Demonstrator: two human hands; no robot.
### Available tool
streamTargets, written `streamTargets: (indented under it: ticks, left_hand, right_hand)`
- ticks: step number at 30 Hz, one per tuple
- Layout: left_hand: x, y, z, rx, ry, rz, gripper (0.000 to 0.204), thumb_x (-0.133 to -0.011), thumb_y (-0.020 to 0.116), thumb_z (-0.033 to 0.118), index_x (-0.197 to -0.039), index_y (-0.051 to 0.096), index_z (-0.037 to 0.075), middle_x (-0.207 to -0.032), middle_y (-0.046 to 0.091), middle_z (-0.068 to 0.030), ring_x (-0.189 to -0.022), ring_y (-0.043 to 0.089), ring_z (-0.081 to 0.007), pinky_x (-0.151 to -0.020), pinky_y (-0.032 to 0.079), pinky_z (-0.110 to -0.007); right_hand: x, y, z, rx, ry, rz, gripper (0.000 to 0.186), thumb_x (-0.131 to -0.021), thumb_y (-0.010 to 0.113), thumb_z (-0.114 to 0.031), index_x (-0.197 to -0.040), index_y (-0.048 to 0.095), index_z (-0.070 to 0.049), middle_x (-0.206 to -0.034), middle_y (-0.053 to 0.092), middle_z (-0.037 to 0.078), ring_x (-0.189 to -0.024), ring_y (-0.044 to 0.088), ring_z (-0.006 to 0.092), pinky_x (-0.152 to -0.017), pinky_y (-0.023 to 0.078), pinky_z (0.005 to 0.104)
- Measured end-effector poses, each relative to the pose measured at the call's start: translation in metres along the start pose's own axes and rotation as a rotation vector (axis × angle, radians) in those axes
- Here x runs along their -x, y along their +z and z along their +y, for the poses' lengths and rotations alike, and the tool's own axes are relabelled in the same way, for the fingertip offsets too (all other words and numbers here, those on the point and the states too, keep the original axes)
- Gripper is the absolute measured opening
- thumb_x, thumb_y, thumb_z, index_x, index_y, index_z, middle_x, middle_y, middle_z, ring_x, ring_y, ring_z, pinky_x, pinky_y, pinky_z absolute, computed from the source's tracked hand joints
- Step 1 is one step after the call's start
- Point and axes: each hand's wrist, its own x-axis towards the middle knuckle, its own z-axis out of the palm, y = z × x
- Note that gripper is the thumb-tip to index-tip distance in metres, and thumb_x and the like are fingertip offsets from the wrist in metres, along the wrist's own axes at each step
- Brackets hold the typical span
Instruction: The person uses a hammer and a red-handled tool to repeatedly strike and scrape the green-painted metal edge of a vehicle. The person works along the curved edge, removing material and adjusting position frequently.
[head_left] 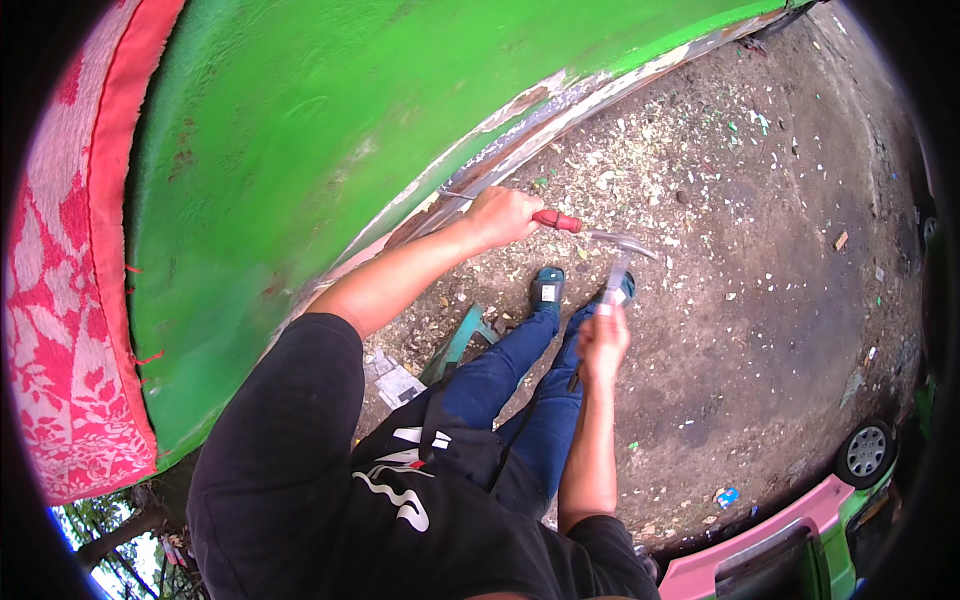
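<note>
My left hand (503, 216) is closed round a red-handled tool (557, 220) with a thin metal shaft, a chisel or a screwdriver. The shaft points left to the chipped lower edge (530, 128) of a big green painted panel (330, 110); whether its tip touches there I cannot tell. In my right hand (603, 343) is a hammer (623, 245), gripped by its handle and somewhat blurred. Its curved metal head lies just right of the red handle's end, seemingly a small gap away. Paint is worn off along the panel's edge, showing bare patches.
Pale chips (640, 150) litter the dirt ground below the panel. A green stool or frame (465, 338) stands by my legs, near some paper (398, 385). A patterned red cloth (75, 330) hangs at the far left; a pink and green vehicle (760, 530) is at lower right.
</note>
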Motion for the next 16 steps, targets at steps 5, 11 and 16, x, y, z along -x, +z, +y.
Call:
streamTargets:
  ticks: [5, 11, 16]
  left_hand:
    - [0.001, -0.005, 0.002, -0.021, -0.019, -0.024, 0.013, -0.078, 0.063, 0.025, -0.08, 0.063, 0.012, -0.071, 0.066, -0.0094, -0.07, 0.066, -0.0309, -0.061, 0.051, -0.046]
    - [-0.002, -0.01, 0.004, -0.002, -0.059, -0.006, 0.012, -0.078, 0.062, 0.025, -0.079, 0.062, 0.013, -0.071, 0.065, -0.0081, -0.067, 0.066, -0.0308, -0.06, 0.051, -0.046]
    - [0.002, -0.004, 0.001, 0.028, -0.019, 0.056, 0.015, -0.077, 0.063, 0.027, -0.079, 0.061, 0.012, -0.073, 0.066, -0.0079, -0.067, 0.066, -0.0299, -0.06, 0.052, -0.044]
  right_hand:
    - [-0.005, 0.003, -0.008, 0.034, 0.016, 0.046, 0.046, -0.101, 0.048, -0.022, -0.146, 0.037, -0.018, -0.061, 0.037, -0.005, -0.046, 0.032, 0.0029, -0.037, 0.026, 0.018]
    - [-0.007, 0.0, -0.004, 0.035, 0.026, -0.01, 0.044, -0.101, 0.048, -0.022, -0.144, 0.039, -0.018, -0.061, 0.036, -0.006, -0.045, 0.031, 0.0028, -0.036, 0.026, 0.0181]
    - [-0.007, -0.023, -0.016, -0.043, -0.091, 0.03, 0.053, -0.101, 0.048, -0.023, -0.15, 0.027, -0.02, -0.06, 0.036, -0.006, -0.043, 0.03, 0.0021, -0.034, 0.026, 0.0176]
